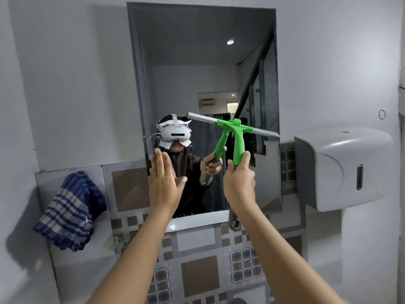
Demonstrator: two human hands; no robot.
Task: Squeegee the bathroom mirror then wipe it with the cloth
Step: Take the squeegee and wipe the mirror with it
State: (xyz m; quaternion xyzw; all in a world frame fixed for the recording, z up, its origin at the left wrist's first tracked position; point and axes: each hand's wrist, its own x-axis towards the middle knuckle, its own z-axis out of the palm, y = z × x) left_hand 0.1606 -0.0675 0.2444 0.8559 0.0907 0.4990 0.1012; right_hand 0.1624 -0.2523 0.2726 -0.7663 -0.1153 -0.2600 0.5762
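Observation:
A tall rectangular mirror (197,62) hangs on the grey wall ahead. My right hand (238,183) grips the handle of a green squeegee (237,145). Its grey blade lies tilted against the glass across the mirror's right half, about halfway up. My left hand (164,181) is flat, fingers together and pointing up, pressed on or near the mirror's lower left edge. A blue and white checked cloth (70,211) hangs over a ledge at the left, well apart from both hands.
A white wall dispenser (341,167) juts out right of the mirror at hand height. Below the mirror runs a patterned tile wall (197,266) with a narrow ledge. A person wearing a headset is reflected in the glass.

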